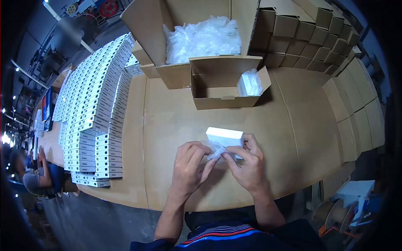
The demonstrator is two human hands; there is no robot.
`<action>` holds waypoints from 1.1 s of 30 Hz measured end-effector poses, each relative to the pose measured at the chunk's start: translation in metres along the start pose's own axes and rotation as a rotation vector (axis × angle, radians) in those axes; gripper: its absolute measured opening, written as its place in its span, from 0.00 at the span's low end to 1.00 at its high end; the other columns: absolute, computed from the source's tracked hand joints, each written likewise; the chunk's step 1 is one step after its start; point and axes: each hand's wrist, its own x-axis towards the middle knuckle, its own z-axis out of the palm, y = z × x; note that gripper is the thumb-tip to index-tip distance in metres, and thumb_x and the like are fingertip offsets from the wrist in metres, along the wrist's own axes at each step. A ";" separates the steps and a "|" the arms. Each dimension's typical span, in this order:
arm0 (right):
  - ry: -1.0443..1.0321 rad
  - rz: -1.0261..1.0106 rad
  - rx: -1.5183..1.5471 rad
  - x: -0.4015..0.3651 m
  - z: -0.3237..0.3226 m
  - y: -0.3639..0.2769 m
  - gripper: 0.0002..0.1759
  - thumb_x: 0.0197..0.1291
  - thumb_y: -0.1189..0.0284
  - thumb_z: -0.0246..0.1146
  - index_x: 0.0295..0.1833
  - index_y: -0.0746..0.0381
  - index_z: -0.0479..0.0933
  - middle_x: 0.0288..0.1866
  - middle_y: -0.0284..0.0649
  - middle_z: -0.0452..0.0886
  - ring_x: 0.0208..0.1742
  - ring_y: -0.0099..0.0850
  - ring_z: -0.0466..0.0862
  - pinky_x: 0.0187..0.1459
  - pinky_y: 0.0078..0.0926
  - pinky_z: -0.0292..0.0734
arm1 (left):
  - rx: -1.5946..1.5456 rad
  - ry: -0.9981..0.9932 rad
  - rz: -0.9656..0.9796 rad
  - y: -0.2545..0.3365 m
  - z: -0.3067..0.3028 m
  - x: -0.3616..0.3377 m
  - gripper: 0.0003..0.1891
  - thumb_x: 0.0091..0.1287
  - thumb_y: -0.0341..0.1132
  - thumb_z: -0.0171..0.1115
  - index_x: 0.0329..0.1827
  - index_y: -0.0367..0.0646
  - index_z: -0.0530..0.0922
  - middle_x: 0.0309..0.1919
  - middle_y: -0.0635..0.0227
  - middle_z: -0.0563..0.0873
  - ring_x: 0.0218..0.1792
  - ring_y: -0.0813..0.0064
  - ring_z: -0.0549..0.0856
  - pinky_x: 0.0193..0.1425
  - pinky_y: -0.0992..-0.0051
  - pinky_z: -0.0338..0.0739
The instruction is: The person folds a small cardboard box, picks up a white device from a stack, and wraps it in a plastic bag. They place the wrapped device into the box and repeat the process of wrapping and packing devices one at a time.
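Note:
Over the middle of the cardboard-covered table, my right hand [248,165] is closed around a small white box [224,135], its fingers along the box's right end. A crumpled clear plastic bag [215,149] lies against the near side of the box. My left hand [189,165] pinches this bag between thumb and fingers, and my right thumb presses close to the same plastic. Beyond the hands stands an open brown carton [224,103], with one plastic-wrapped white box [250,83] upright at its right end.
A large open carton [173,76] full of clear plastic bags [203,39] stands at the back. Stacked white boxes [90,113] fill the left side. Brown cartons [305,35] are piled at the back right, more [356,113] along the right edge. A person [39,173] sits far left.

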 end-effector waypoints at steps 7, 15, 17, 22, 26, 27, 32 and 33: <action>-0.197 0.102 0.010 0.000 -0.011 0.002 0.12 0.54 0.76 0.79 0.43 0.65 0.88 0.47 0.47 0.78 0.47 0.42 0.83 0.48 0.38 0.80 | -0.432 0.017 -0.388 -0.015 0.011 -0.003 0.11 0.69 0.26 0.73 0.44 0.38 0.76 0.35 0.54 0.89 0.36 0.70 0.90 0.37 0.73 0.81; -0.012 0.217 0.244 -0.002 -0.005 0.022 0.08 0.56 0.80 0.78 0.41 0.68 0.87 0.48 0.45 0.79 0.47 0.36 0.82 0.46 0.30 0.78 | -0.773 0.693 -0.425 -0.070 0.017 -0.006 0.18 0.80 0.33 0.62 0.64 0.36 0.65 0.44 0.61 0.84 0.47 0.77 0.84 0.52 0.77 0.82; 0.042 0.222 0.265 0.002 -0.001 0.021 0.07 0.58 0.81 0.77 0.40 0.70 0.87 0.47 0.43 0.78 0.45 0.32 0.81 0.44 0.28 0.77 | -1.072 0.497 -0.484 -0.057 0.032 -0.026 0.21 0.77 0.28 0.64 0.67 0.35 0.65 0.48 0.60 0.84 0.50 0.76 0.86 0.47 0.82 0.82; 0.100 0.258 0.362 0.002 0.012 0.019 0.07 0.63 0.80 0.75 0.40 0.73 0.85 0.46 0.41 0.77 0.44 0.29 0.81 0.42 0.26 0.77 | -1.100 0.121 -0.807 -0.015 0.039 -0.029 0.17 0.73 0.24 0.69 0.62 0.34 0.75 0.45 0.65 0.85 0.40 0.81 0.85 0.43 0.81 0.83; 0.110 0.255 0.319 0.002 0.003 0.025 0.06 0.65 0.80 0.73 0.41 0.73 0.84 0.46 0.41 0.76 0.44 0.28 0.80 0.41 0.25 0.76 | -1.136 0.135 -0.795 -0.029 0.031 -0.037 0.10 0.74 0.24 0.67 0.55 0.33 0.80 0.42 0.66 0.86 0.33 0.83 0.84 0.36 0.82 0.82; 0.106 0.263 0.286 0.001 0.000 0.026 0.07 0.65 0.80 0.73 0.41 0.73 0.83 0.46 0.41 0.76 0.44 0.28 0.80 0.40 0.25 0.76 | -1.132 0.126 -0.782 -0.034 0.027 -0.040 0.10 0.74 0.24 0.67 0.55 0.33 0.80 0.42 0.65 0.86 0.33 0.84 0.84 0.36 0.83 0.82; 0.068 0.186 0.238 -0.005 0.006 0.023 0.07 0.60 0.80 0.76 0.40 0.71 0.85 0.48 0.44 0.77 0.42 0.32 0.81 0.40 0.28 0.77 | -1.191 0.209 -0.593 -0.025 0.019 -0.027 0.29 0.62 0.25 0.80 0.64 0.32 0.77 0.50 0.64 0.88 0.52 0.72 0.88 0.60 0.71 0.83; 0.051 0.161 0.214 -0.006 0.006 0.018 0.07 0.59 0.80 0.76 0.40 0.71 0.85 0.48 0.44 0.77 0.42 0.33 0.81 0.41 0.28 0.77 | -1.092 0.138 -0.588 -0.026 0.018 -0.025 0.28 0.61 0.25 0.80 0.64 0.32 0.78 0.50 0.64 0.88 0.52 0.72 0.88 0.59 0.71 0.83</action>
